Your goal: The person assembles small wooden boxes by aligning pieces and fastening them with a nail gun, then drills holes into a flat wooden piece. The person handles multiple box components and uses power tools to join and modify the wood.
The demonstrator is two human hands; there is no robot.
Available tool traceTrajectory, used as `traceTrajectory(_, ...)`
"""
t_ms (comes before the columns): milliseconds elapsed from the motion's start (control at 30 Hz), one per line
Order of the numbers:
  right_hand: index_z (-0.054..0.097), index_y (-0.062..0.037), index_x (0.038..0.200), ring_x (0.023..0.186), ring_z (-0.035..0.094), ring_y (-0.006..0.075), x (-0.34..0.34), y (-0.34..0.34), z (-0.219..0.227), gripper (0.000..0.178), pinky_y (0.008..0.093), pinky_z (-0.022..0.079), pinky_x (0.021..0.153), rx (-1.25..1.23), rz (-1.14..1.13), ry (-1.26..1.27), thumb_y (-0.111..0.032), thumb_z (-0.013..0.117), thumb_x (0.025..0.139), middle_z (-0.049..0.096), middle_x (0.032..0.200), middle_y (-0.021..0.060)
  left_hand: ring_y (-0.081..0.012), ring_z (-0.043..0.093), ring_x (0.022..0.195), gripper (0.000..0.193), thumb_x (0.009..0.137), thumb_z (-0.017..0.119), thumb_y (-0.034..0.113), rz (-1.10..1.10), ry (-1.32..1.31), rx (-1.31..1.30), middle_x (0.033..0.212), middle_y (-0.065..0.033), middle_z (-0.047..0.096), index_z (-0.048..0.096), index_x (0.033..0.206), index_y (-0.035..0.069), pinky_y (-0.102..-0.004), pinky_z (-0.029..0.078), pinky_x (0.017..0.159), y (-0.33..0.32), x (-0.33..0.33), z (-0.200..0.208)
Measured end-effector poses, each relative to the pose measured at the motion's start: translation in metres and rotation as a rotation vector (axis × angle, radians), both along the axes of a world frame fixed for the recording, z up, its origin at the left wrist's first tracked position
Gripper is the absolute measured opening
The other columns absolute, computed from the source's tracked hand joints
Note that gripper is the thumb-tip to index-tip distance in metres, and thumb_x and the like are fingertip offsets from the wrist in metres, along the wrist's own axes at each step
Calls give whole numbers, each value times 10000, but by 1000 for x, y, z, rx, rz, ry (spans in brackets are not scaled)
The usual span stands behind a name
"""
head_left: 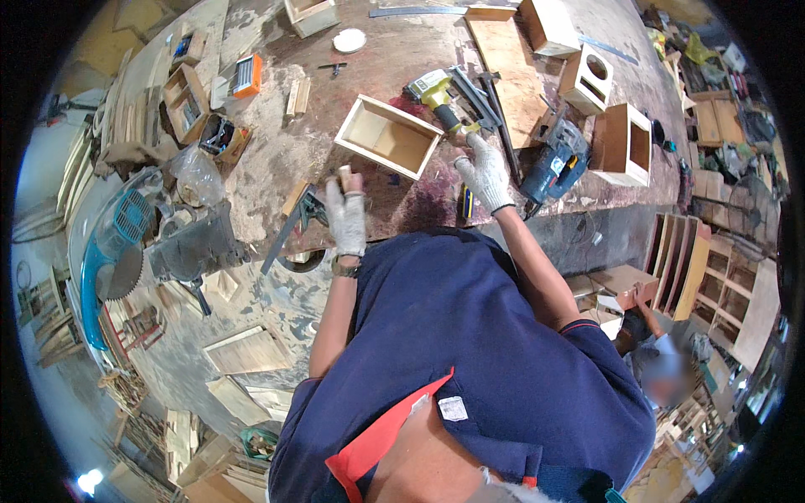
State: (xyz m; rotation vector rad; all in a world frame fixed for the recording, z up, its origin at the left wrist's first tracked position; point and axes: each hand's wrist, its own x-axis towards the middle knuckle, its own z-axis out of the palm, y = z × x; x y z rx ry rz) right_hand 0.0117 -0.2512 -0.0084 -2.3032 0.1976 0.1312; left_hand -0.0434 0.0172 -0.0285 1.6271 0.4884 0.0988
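Note:
An open wooden box (389,137), pale with a lighter rim, lies on the bench in front of me. My left hand (344,216), in a white work glove with some bare fingertips, is left of and nearer than the box. Its fingers stretch away from me and hold nothing. My right hand (486,174), gloved too, is right of the box, with fingers apart. Its fingertips reach the handle end of a yellow-green nail gun (434,89); whether they touch it I cannot tell. A square or clamp-like black tool (312,206) lies beside my left hand.
A blue jigsaw (555,163) and a hammer (500,117) lie at the right. Several wooden boxes, including one with a round hole (585,80), stand farther right. A teal circular-blade saw (117,251) stands at the left. Another person (662,360) is at the lower right.

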Motion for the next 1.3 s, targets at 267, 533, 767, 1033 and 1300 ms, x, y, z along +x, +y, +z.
traceTrajectory(267,681,-70,1171,902,708,410,-41,-5,-21,366,485,558,810,19,82,-163,-277,650,871,721,991,233,-426,671,1016,393,986,580,419,-550,-328,1151,1157,-245,685,617,1121,52,-519,528,848,-69,71,-17)
traceTrajectory(533,672,-37,1072,876,675,452,-81,-27,-32,363,542,522,785,64,-43,-37,-298,672,819,693,909,250,-417,672,1072,457,959,656,335,-790,-41,820,1157,-243,693,557,1268,13,-497,509,919,-81,115,-31)
traceTrajectory(767,683,-48,1051,885,660,455,-91,-31,-52,363,552,519,779,113,-174,-6,-305,670,794,688,921,249,-486,573,1244,717,1032,506,443,-884,11,714,1394,-365,544,394,1495,-93,-493,449,1049,-80,121,-60)
traceTrajectory(1033,689,-40,1025,925,672,442,-93,-30,-60,383,537,532,797,87,-153,46,-318,685,762,695,942,241,-510,624,1016,643,1070,424,462,-800,-106,1055,1199,-360,628,464,1439,-62,-572,469,864,-82,102,-56)
traceTrajectory(1300,696,-61,1000,880,684,425,-99,-32,-60,345,540,527,757,108,-135,73,-296,682,747,708,909,212,-451,651,1076,732,1062,402,561,-719,-147,1177,1280,-295,641,477,1464,-46,-501,514,893,-93,97,-48)
